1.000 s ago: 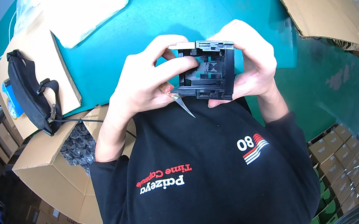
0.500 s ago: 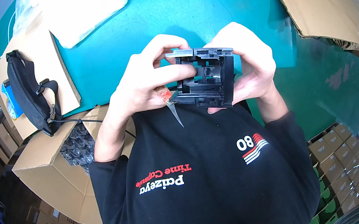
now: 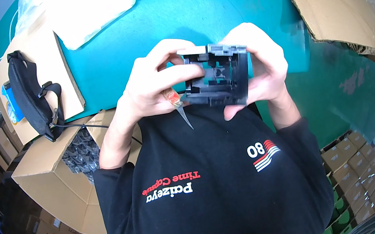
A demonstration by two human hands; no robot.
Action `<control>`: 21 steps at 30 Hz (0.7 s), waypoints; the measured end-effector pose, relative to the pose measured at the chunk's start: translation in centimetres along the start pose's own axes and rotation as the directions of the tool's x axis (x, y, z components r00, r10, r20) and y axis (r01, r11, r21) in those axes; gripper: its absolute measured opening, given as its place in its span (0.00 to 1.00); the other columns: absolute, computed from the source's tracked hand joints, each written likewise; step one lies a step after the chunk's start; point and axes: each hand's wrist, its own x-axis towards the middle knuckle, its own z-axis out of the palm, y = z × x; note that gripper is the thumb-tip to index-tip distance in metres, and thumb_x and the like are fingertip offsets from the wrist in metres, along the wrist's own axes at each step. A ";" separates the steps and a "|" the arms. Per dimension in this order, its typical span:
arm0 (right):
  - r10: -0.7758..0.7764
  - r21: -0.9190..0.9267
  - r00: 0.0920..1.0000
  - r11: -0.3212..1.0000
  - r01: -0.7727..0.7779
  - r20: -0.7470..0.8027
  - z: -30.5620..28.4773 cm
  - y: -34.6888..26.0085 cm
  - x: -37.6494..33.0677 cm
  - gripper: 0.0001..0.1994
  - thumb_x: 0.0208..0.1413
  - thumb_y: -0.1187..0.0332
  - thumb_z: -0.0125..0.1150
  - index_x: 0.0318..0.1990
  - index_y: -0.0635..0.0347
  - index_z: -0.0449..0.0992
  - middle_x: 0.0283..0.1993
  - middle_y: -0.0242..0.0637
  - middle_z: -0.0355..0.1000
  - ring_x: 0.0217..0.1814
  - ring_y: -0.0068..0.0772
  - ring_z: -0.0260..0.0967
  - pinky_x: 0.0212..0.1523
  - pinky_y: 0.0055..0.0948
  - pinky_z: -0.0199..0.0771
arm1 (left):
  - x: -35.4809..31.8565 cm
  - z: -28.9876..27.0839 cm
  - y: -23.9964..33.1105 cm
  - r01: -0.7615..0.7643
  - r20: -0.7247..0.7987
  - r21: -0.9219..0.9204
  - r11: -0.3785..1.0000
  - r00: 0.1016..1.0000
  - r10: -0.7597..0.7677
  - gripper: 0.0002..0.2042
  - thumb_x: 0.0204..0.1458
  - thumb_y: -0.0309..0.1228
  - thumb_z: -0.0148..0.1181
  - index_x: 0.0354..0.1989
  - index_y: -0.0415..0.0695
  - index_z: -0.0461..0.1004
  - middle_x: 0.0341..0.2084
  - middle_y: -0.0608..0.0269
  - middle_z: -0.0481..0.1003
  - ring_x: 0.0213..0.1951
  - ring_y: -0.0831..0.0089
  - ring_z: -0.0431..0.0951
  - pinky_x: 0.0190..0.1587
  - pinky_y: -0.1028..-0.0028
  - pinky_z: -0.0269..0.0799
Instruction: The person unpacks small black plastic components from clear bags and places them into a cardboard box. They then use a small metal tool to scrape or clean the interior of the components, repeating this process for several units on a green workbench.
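Observation:
Both hands hold a black plastic housing (image 3: 223,96), an open box-like frame with ribs and slots inside, in front of my chest. My left hand (image 3: 153,80) is closed at its left side, with one finger reaching into the frame's opening. Tucked in that same palm is a small pointed blade (image 3: 185,117) with a brownish-red wrapped handle, its tip toward my shirt. My right hand (image 3: 264,66) grips the housing's right side, thumb low by its lower corner and the other fingers partly hidden behind it.
A green-topped table (image 3: 134,41) lies beyond my hands. On its left are a cardboard sheet (image 3: 54,70) with a black strapped pouch (image 3: 29,94), and a white plastic bag (image 3: 93,8). An open carton (image 3: 50,161) of dark parts stands below; another carton (image 3: 332,1) sits far right.
The housing has tilted slightly and shifted a little to the right. My right thumb shows more at its lower corner; the blade tip has moved slightly up and right.

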 end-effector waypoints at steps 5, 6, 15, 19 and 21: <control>0.401 0.302 0.867 0.900 -0.313 -0.297 -0.7 2.6 -1.0 0.20 0.43 0.75 0.80 0.44 0.66 0.79 0.45 0.37 0.76 0.48 0.30 0.74 0.52 0.29 0.74 | -1.4 -0.8 -1.6 0.130 -0.189 0.174 0.976 0.977 -0.097 0.26 0.30 0.23 0.78 0.44 0.45 0.79 0.53 0.52 0.75 0.31 0.66 0.80 0.34 0.71 0.79; 0.412 0.239 0.840 0.908 -0.344 -0.354 -1.3 3.0 -1.7 0.13 0.47 0.81 0.74 0.41 0.67 0.79 0.42 0.37 0.77 0.46 0.29 0.74 0.49 0.27 0.74 | -1.9 -0.9 -1.6 0.217 -0.206 0.237 0.947 0.964 -0.169 0.26 0.32 0.21 0.77 0.46 0.43 0.77 0.54 0.50 0.74 0.32 0.68 0.79 0.36 0.71 0.78; 0.072 -0.052 0.966 0.995 -0.087 -0.248 -4.7 -2.5 0.1 0.41 0.73 0.40 0.24 0.27 0.66 0.75 0.40 0.55 0.76 0.45 0.54 0.73 0.48 0.48 0.71 | -1.2 -0.6 -3.1 0.441 -0.198 0.521 0.731 0.896 -0.398 0.23 0.43 0.26 0.72 0.49 0.51 0.73 0.53 0.66 0.74 0.39 0.62 0.82 0.37 0.68 0.79; -0.202 0.652 0.929 0.666 0.363 -0.311 -4.1 -7.4 2.3 0.15 0.65 0.55 0.59 0.38 0.60 0.78 0.46 0.38 0.74 0.39 0.35 0.75 0.33 0.32 0.74 | -0.7 0.3 -3.6 0.450 -0.177 0.507 0.735 0.889 -0.422 0.23 0.43 0.26 0.73 0.50 0.51 0.72 0.51 0.66 0.74 0.41 0.62 0.82 0.38 0.68 0.79; -0.299 0.703 0.870 0.512 0.494 -0.393 -3.4 -9.6 2.8 0.06 0.60 0.67 0.64 0.36 0.61 0.78 0.48 0.32 0.73 0.35 0.28 0.77 0.29 0.27 0.76 | -0.7 0.8 -3.9 0.455 -0.173 0.500 0.737 0.886 -0.430 0.24 0.43 0.27 0.74 0.50 0.50 0.72 0.51 0.65 0.74 0.41 0.61 0.82 0.38 0.68 0.79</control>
